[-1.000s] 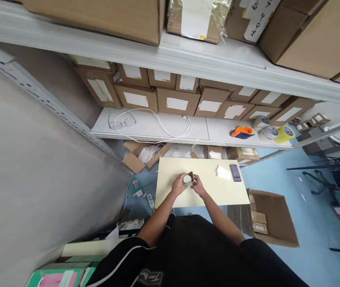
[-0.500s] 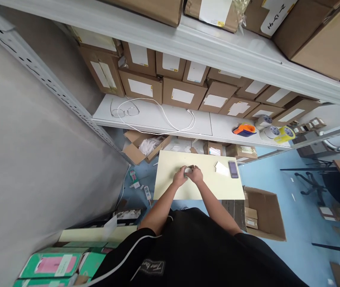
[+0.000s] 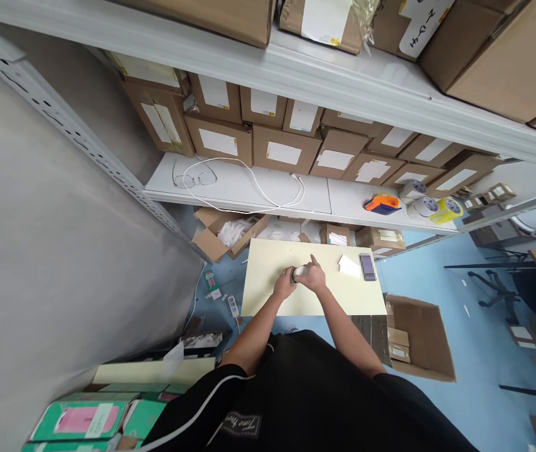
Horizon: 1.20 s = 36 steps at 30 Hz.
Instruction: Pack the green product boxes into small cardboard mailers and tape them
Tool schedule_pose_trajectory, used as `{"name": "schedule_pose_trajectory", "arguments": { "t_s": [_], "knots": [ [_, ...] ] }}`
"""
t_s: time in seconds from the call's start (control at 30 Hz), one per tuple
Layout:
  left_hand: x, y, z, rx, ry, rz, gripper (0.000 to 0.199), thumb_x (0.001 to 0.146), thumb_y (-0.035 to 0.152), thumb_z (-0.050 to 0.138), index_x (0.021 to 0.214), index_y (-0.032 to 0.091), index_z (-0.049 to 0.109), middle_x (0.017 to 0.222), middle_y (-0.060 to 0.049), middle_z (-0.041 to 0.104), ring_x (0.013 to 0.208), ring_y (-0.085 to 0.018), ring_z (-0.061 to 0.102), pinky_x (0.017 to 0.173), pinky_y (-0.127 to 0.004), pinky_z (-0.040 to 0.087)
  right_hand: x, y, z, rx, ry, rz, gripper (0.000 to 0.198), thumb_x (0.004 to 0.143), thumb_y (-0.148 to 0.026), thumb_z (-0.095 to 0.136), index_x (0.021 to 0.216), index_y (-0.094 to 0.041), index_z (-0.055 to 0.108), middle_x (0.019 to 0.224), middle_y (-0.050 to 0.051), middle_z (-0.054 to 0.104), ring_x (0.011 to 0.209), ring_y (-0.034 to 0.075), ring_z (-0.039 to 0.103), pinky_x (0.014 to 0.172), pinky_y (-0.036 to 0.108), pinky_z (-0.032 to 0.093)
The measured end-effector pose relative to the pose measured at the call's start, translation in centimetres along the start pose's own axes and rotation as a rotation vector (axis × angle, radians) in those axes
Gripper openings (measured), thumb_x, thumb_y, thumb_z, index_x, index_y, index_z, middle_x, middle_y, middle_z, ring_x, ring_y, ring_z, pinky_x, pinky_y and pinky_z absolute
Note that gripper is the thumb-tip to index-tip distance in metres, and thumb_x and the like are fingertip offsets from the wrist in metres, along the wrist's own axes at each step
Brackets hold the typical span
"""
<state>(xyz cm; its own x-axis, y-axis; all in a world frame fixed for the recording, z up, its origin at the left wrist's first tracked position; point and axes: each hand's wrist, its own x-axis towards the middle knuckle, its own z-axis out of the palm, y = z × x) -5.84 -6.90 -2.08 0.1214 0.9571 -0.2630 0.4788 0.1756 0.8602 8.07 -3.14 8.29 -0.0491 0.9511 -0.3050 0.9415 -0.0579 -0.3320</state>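
Observation:
Over the pale yellow tabletop (image 3: 264,270), both of my hands are closed on a small round roll of tape (image 3: 300,272). My left hand (image 3: 284,285) grips its left side. On the other side, my right hand (image 3: 314,278) holds it with one finger sticking up and away. Part of the roll is hidden by the fingers, and its detail is too small to make out. To the right of my hands lie a white piece of paper or card (image 3: 349,265) and a dark purple, phone-shaped item (image 3: 368,267), partly pixelated.
Behind the table, a white shelf (image 3: 249,194) carries glasses (image 3: 196,179), a white cable (image 3: 272,202), an orange tape dispenser (image 3: 383,203) and tape rolls (image 3: 423,207). Cartons (image 3: 287,150) line its back. An open carton (image 3: 430,339) stands on the floor at right.
The roll has tilted in my hands and its opening shows differently. My right hand has moved slightly right, with one finger now raised off the roll. The camera view has shifted a little.

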Motion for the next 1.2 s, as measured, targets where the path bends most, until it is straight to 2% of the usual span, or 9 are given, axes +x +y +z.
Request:
{"name": "schedule_pose_trajectory", "arguments": {
  "t_s": [0.1,0.17,0.37,0.57,0.73,0.83,0.97,1.1,1.2],
  "knots": [
    [0.2,0.2,-0.2,-0.078,0.047,0.003,0.077,0.071,0.006,0.075,0.143,0.023,0.053,0.147,-0.014,0.059,0.132,-0.034,0.06,0.112,-0.048,0.047,-0.9,-0.4,-4.4,0.054,0.092,0.032,0.05,0.07,-0.043,0.081,0.112,-0.02,0.07,0.121,0.014,0.075,0.11,0.031,0.072,0.09,0.037,0.055],
    [0.3,0.3,-0.3,-0.155,0.081,0.006,0.073,0.069,0.007,0.078,0.138,0.023,0.056,0.142,-0.013,0.062,0.131,-0.035,0.06,0.113,-0.048,0.046,-1.5,-0.6,-8.0,0.068,0.136,0.046,0.046,0.071,-0.045,0.079,0.109,-0.021,0.069,0.098,0.009,0.078,0.094,0.029,0.074,0.081,0.036,0.055],
    [0.9,-0.7,0.0,-0.104,0.071,-0.037,0.101,0.062,0.01,0.083,0.154,0.021,0.044,0.149,-0.017,0.058,0.142,-0.039,0.052,0.116,-0.051,0.042,-3.7,-1.3,-15.9,0.165,0.333,-0.069,0.042,0.07,-0.043,0.075,0.107,-0.023,0.07,0.094,0.006,0.078,0.086,0.027,0.072,0.075,0.034,0.053],
    [0.4,-1.2,-0.6,-0.005,0.081,0.029,0.108,0.062,0.015,0.084,0.159,0.024,0.039,0.16,-0.018,0.049,0.148,-0.038,0.046,0.12,-0.05,0.04,-4.4,-0.7,-17.7,0.24,0.362,-0.087,0.043,0.066,-0.043,0.074,0.103,-0.022,0.073,0.094,0.006,0.078,0.085,0.027,0.071,0.076,0.035,0.054],
    [-0.6,0.2,-0.5,0.056,0.09,0.013,0.103,0.067,0.013,0.079,0.161,0.022,0.037,0.162,-0.017,0.047,0.149,-0.035,0.046,0.122,-0.047,0.039,-3.9,0.3,-17.9,0.225,0.328,-0.105,0.042,0.067,-0.044,0.073,0.103,-0.023,0.073,0.092,0.004,0.078,0.084,0.026,0.071,0.074,0.034,0.053],
    [-1.0,2.7,-0.2,0.021,0.142,0.034,0.096,0.073,0.015,0.077,0.16,0.022,0.038,0.162,-0.016,0.047,0.151,-0.033,0.044,0.124,-0.045,0.037,-3.6,1.0,-18.1,0.213,0.32,-0.102,0.043,0.067,-0.042,0.075,0.106,-0.023,0.073,0.095,0.005,0.078,0.087,0.027,0.071,0.075,0.034,0.053],
    [-1.5,9.0,-0.8,-0.095,0.228,0.145,0.085,0.083,0.024,0.076,0.16,0.026,0.04,0.159,-0.013,0.05,0.145,-0.032,0.05,0.12,-0.047,0.042,-3.4,1.9,-18.8,0.214,0.302,-0.14,0.04,0.068,-0.042,0.076,0.103,-0.023,0.073,0.093,0.005,0.077,0.088,0.027,0.071,0.075,0.034,0.052],
    [-1.7,16.7,-2.0,-0.102,0.25,0.318,0.094,0.07,0.035,0.092,0.153,0.027,0.05,0.152,-0.012,0.055,0.14,-0.035,0.053,0.117,-0.047,0.044,-3.7,2.3,-19.4,0.263,0.284,-0.184,0.036,0.069,-0.044,0.077,0.097,-0.023,0.073,0.088,0.003,0.076,0.085,0.026,0.071,0.076,0.033,0.052],
    [-1.7,20.8,-2.6,-0.12,0.27,0.327,0.086,0.062,0.036,0.098,0.138,0.024,0.061,0.137,-0.011,0.065,0.124,-0.033,0.063,0.109,-0.046,0.05,-3.8,3.4,-19.8,0.399,0.27,-0.197,0.036,0.07,-0.047,0.079,0.096,-0.023,0.074,0.089,0.004,0.077,0.09,0.026,0.072,0.083,0.035,0.055]
  ]
}}
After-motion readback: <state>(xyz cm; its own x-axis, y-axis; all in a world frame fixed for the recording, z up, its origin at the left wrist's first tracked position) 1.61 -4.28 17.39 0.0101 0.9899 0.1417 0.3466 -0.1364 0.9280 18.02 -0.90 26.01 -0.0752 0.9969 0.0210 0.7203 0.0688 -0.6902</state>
